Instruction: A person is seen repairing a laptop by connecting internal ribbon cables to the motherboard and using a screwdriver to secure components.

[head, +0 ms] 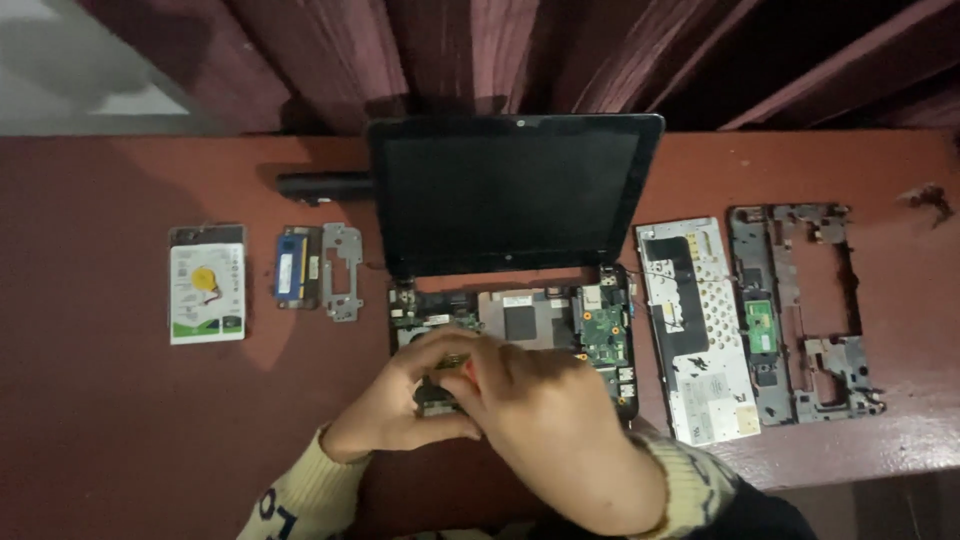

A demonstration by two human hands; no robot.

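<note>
A small black laptop (pixel 515 190) stands open on a dark red table (pixel 100 400), its base stripped so the green circuit board (pixel 603 330) shows. Both hands work over the front left of that base. My left hand (pixel 395 405) curls around a small dark part (pixel 436 396) at the base's front edge. My right hand (pixel 545 415) overlaps it from the right, fingers closed on a slim tool with an orange bit showing (pixel 463 366). What lies under the hands is hidden.
Left of the laptop lie a hard drive (pixel 206 283), a blue memory module (pixel 296 266), a grey metal bracket (pixel 341 271) and a black battery bar (pixel 322 185). To the right rest an upturned keyboard (pixel 698 330) and a grey palm-rest frame (pixel 800 310). Maroon curtains hang behind.
</note>
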